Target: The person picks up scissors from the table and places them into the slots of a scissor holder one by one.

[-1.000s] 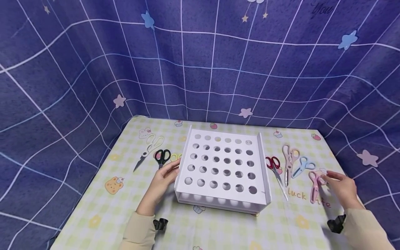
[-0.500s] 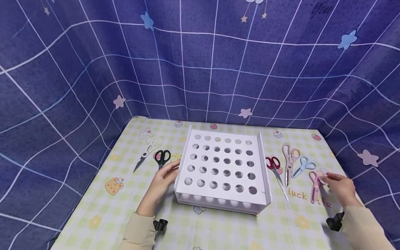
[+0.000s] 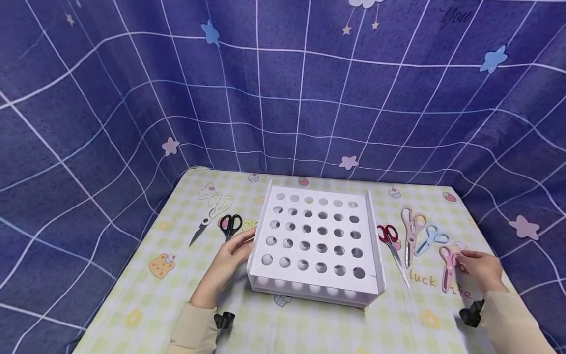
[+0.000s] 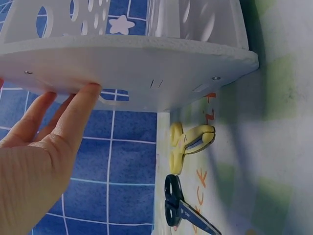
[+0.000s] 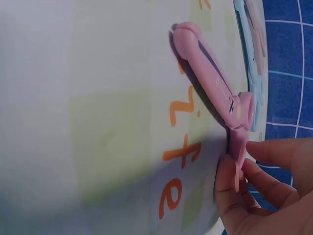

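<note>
A white rack [image 3: 313, 236] with rows of round holes stands mid-table. My left hand [image 3: 231, 258] rests its fairly straight fingers against the rack's left side panel [image 4: 142, 73], near a slot in it. On the right, my right hand [image 3: 482, 270] pinches one handle loop of pink scissors [image 5: 208, 73] between thumb and fingers. The scissors lie on the tablecloth, their tip pointing toward the near side in the head view. Part of the gripped loop is hidden by the fingers.
Light blue scissors [image 3: 431, 239], beige-pink scissors [image 3: 411, 236] and red-handled scissors [image 3: 390, 241] lie right of the rack. White-handled scissors [image 3: 212, 214], black-handled scissors [image 4: 178, 208] and yellow scissors [image 4: 188, 142] lie left of it. A blue curtain [image 3: 283, 98] hangs behind the checked tablecloth [image 3: 128, 275].
The right hand has moved slightly at the pink scissors, its fingers drawn closer together on the handle loop. The left hand stays against the rack. The head view has shifted a little.
</note>
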The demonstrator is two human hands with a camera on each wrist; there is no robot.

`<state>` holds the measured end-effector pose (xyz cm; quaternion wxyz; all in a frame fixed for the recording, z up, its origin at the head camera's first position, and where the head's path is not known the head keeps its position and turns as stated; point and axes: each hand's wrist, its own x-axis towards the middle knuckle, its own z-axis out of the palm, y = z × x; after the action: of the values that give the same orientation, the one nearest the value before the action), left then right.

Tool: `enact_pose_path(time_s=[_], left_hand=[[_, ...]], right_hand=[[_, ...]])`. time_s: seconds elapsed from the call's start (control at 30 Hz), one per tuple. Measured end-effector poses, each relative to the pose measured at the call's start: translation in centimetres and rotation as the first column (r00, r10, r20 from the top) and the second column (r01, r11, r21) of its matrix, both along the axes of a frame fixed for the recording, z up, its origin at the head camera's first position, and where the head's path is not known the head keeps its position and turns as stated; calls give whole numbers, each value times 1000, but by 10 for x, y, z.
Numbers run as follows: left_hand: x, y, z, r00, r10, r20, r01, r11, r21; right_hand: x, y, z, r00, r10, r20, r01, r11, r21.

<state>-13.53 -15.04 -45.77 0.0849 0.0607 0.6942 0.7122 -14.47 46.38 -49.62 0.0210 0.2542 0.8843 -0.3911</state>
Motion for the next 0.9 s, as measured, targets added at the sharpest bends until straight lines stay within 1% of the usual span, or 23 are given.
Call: enact_pose_path(time_s=[0.1,0.3,0.53,0.73,0.8,0.9], left_hand=[[0,0,0,1000,-15,-12,15,1000,2],[-1,0,-1,1000,-22,-12,22,1000,10],[0,-2,0,1000,-23,10,23,1000,12],[0,-1,0,1000,-18,18,18,1000,4],[-1,-1,0,1000,-18,19,18,1000,0],[-1,-1,-1,1000,-22,19,22,1000,-3]], right_hand=[[-1,2,-1,1000,-9,7,9,1000,-1],[-4,5,-1,999,-34,10,34,999,-9],[-7,5,-3,997,-75,19,76,997,-35],[-5,2,-1,994,-108,26,108,994,-32],[-4,2,0,993,-119,22,120,992,-40],[-3,3,-1,990,-136,29,138,986,-93]])
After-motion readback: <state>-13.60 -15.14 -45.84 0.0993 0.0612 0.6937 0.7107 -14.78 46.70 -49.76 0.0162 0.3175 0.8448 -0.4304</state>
